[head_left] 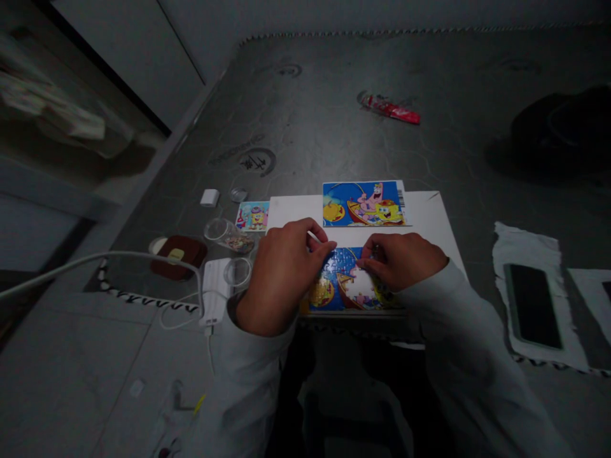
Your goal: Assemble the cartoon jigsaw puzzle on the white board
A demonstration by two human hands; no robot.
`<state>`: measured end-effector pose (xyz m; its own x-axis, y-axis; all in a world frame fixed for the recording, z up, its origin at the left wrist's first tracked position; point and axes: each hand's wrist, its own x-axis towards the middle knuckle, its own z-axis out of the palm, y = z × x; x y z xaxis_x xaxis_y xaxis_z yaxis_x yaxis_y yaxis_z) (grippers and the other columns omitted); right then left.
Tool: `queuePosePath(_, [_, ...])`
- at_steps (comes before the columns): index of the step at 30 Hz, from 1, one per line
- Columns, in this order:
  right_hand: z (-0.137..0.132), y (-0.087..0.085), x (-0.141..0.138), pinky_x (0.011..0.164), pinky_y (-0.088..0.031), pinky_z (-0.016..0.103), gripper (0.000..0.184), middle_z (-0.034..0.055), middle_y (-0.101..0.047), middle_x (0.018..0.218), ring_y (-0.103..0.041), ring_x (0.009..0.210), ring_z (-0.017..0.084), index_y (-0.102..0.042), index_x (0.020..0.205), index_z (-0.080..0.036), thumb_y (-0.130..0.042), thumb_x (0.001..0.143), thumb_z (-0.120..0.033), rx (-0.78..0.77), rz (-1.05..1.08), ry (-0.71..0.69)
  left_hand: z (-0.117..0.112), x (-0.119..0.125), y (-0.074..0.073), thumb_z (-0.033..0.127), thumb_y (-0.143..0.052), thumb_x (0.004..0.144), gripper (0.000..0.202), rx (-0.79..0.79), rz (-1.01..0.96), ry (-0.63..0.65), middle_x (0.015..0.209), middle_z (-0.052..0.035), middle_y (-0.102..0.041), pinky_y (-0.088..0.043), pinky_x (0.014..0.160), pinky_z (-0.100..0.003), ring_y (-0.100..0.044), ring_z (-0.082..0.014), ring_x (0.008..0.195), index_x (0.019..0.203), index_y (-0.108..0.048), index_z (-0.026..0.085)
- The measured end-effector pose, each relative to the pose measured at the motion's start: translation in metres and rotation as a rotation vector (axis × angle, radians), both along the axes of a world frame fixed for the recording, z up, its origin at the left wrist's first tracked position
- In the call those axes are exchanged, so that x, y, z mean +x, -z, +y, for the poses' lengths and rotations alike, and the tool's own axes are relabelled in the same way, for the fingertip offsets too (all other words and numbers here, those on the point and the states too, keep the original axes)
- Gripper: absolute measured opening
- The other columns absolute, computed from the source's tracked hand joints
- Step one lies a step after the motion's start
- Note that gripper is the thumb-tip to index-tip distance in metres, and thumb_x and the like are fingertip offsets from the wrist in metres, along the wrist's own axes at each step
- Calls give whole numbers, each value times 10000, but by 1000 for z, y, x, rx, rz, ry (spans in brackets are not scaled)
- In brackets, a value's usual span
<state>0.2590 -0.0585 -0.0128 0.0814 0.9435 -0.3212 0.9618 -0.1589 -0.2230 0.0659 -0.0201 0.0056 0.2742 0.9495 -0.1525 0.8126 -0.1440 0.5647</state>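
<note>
A cartoon jigsaw puzzle (353, 301) lies close to the near edge of a white board, partly assembled, with a pale unfilled gap right of its middle. My left hand (289, 267) hangs over its upper left part, thumb and forefinger pinched together by the top edge. Fingertips of my right hand (398, 257) meet just above the gap; anything between them is too small to make out. Both hands cover parts of the puzzle. Beyond them a picture card (365, 203) with the same fishing-boat scene rests on the white board (293, 210).
To the left are a clear jar of loose pieces (233, 239), a small cartoon card (252, 216), a white power strip (216, 289) with cables, and a brown case (179, 256). A phone (532, 305) lies on tissue at right. A red wrapper (394, 109) is farther back.
</note>
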Motion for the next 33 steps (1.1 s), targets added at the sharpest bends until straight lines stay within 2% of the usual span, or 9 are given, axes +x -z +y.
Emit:
queuePosePath(6, [-2,-4,3,596,-338,305,139,-7,-741,764,-616,678,180,-740,853,-280,-723,877,-416,61,27,14,0,-5,-6,323,-767,907,108,-28,34,-14,840,-16,-789,-442,713,-316,-714,-203,776,889,-746,218])
queuePosePath(16, [0,1,8,585,-353,319,141,3,-758,770,-646,698,203,-734,856,-285,-673,887,-408,92,-31,4,6,-32,-13,327,-703,954,116,-13,223,-72,910,-47,-799,-446,744,-341,-714,-237,845,934,-742,219])
queuePosePath(23, [6,6,28,608,-404,341,229,-10,-779,790,-669,668,199,-724,936,-300,-621,898,-501,34,18,-8,8,-47,-6,244,-707,912,73,-54,270,29,968,-54,-804,-468,772,-346,-717,-266,926,971,-745,224])
queuePosePath(30, [6,11,31,591,-407,357,285,9,-790,806,-687,688,229,-733,944,-310,-579,919,-548,37,13,-32,8,-61,-6,211,-569,984,200,-87,299,73,1101,-82,-789,-470,878,-373,-703,-275,1030,1010,-767,218])
queuePosePath(33, [7,12,32,599,-417,370,297,13,-792,825,-689,705,245,-738,945,-318,-583,913,-569,-13,17,-20,8,-68,-5,228,-612,969,157,-119,275,98,1114,-83,-783,-473,901,-369,-696,-267,1048,1009,-763,212])
